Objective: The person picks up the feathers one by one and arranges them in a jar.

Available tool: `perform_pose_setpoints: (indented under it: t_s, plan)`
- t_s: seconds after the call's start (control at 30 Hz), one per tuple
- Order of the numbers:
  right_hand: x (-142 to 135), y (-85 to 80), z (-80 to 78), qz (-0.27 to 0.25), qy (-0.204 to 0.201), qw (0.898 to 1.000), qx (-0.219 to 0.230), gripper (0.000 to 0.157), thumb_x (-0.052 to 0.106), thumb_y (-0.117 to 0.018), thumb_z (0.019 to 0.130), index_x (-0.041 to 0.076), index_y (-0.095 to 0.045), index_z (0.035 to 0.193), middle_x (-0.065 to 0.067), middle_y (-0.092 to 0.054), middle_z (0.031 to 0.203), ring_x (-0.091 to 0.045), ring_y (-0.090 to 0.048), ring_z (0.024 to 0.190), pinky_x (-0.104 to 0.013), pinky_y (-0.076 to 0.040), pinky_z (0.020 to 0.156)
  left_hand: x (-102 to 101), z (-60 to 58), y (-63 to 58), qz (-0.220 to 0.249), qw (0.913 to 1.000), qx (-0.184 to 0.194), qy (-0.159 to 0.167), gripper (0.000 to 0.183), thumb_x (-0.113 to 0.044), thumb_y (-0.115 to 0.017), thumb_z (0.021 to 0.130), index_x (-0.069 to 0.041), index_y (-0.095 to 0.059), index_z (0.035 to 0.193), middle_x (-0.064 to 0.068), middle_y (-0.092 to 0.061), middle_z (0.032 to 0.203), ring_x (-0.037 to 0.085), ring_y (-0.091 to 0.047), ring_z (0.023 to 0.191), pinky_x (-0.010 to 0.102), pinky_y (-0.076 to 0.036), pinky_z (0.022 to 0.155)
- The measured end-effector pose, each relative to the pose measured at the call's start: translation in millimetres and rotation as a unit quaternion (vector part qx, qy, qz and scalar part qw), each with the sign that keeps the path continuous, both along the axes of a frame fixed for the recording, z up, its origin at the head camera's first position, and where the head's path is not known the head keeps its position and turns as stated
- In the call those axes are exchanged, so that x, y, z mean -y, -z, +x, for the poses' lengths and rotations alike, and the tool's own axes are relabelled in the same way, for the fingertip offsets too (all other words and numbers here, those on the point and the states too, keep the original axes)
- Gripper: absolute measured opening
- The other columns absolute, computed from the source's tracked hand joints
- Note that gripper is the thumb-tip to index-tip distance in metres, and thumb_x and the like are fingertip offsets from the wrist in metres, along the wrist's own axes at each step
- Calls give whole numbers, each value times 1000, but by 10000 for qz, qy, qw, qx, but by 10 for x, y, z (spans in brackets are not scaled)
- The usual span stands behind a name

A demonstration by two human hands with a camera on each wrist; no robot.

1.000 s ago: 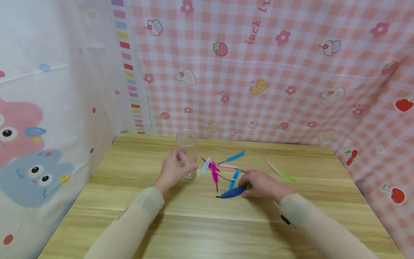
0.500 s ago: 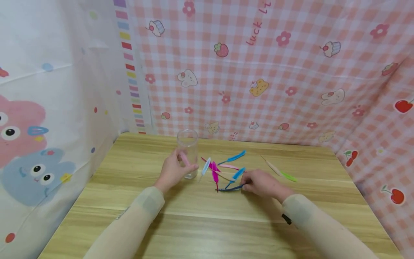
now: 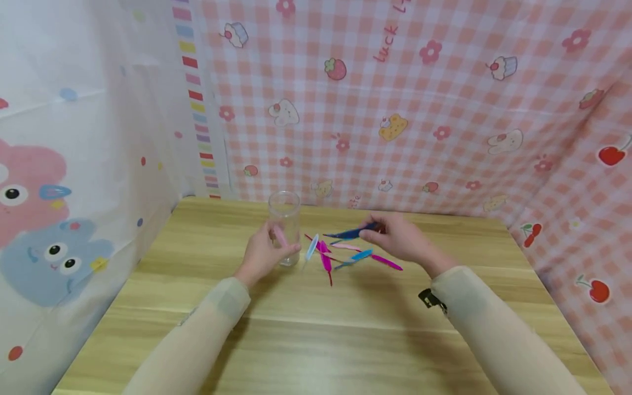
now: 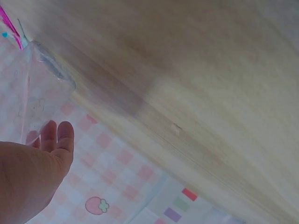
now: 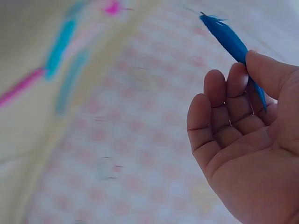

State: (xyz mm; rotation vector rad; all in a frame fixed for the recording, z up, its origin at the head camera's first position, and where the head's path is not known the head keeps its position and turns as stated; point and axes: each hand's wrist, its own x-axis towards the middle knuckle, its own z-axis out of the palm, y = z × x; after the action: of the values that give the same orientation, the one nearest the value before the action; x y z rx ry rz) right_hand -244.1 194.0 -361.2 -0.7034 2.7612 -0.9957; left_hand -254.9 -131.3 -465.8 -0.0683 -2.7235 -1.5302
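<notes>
On the far part of the surface (image 3: 316, 340), an upright clear tumbler (image 3: 292, 224) is gripped by the left hand (image 3: 263, 252); to its right, a dark blue feather (image 5: 226, 38) is pinched by the right hand (image 3: 401, 237) near scattered coloured feathers (image 3: 325, 257).

Soft, even light fills the head view, laying a pale sheen on the near part of the table (image 3: 321, 351) and diffuse shadows along the inner side of each sleeve (image 3: 494, 323). The left wrist view is dimmer and hazy, low in contrast, with a blurred shadow on the table and the glass (image 4: 46, 93) washed out. In the right wrist view, the right hand (image 5: 247, 126) and blue feather (image 5: 226, 39) appear fairly crisp; the other feathers (image 5: 60, 49) and checked cloth (image 5: 145, 154) smear.
</notes>
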Motion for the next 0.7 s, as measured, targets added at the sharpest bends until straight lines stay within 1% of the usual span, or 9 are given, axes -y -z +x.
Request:
perform_pose_setpoints:
  t_s: [0.1, 0.2, 0.27, 0.33, 0.4, 0.47, 0.6, 0.7]
  plan:
    - [81, -359, -37, -212, 164, 9996, -89, 18, 30, -65, 109, 14, -72, 111, -5, -67, 91, -19, -52, 73, -29, -47, 64, -14, -13, -23, 43, 10000, 52, 2, 84, -34, -91, 87, -9, -47, 153, 17, -60, 151, 41, -56, 144, 58, -50, 118]
    - [187, -676, -50, -455, 97, 9986, -239, 18, 30, -64, 109, 13, -71, 114, -5, -64, 87, -22, -49, 70, -29, -43, 61, -29, -15, -34, 8, 10000, 83, -2, 84, -34, -91, 87, -8, -47, 154, 17, -60, 150, 40, -56, 145, 57, -49, 120]
    - [286, -824, -50, -461, 30, 9980, -437, 19, 30, -64, 109, 12, -70, 112, -6, -63, 84, -22, -48, 68, -29, -42, 60, -22, -5, -18, -55, 9999, 91, -21, 84, -35, -91, 87, -8, -47, 153, 17, -61, 148, 40, -56, 144, 57, -49, 120]
    - [395, -936, -45, -416, -61, 9972, -626, 19, 30, -65, 109, 12, -71, 112, -6, -65, 84, -22, -50, 67, -30, -43, 60, -19, -4, -8, -87, 9999, 81, -43, 83, -36, -91, 87, -8, -47, 152, 17, -62, 147, 40, -57, 143, 57, -49, 119]
    - [500, -1007, -40, -205, -99, 9964, -814, 19, 32, -66, 108, 14, -72, 110, -5, -67, 86, -22, -52, 68, -31, -45, 60, -16, -5, -4, -102, 9999, 52, -34, 81, -35, -90, 88, -8, -48, 151, 17, -63, 146, 41, -57, 142, 57, -50, 119]
    - [597, -1040, -46, 25, -179, 9947, -1010, 18, 31, -67, 108, 15, -73, 110, -5, -71, 90, -22, -56, 70, -32, -47, 62, -14, -10, -6, -116, 9999, 14, -24, 80, -35, -91, 87, -8, -49, 149, 17, -63, 144, 41, -58, 142, 57, -50, 118]
    - [730, -1033, -54, 252, -380, 9919, -1185, 16, 27, -68, 107, 13, -74, 110, -5, -75, 93, -21, -60, 74, -32, -49, 64, -14, -13, -11, -147, 9999, -34, 11, 76, -35, -90, 88, -8, -50, 146, 17, -64, 143, 39, -58, 141, 57, -50, 118]
    - [798, -998, -68, 352, -473, 9915, -1156, 15, 26, -68, 107, 13, -74, 110, -3, -75, 95, -18, -62, 77, -31, -53, 68, -8, -19, -12, -118, 9999, -16, 17, 76, -36, -91, 87, -8, -51, 145, 17, -63, 145, 39, -58, 141, 57, -50, 118]
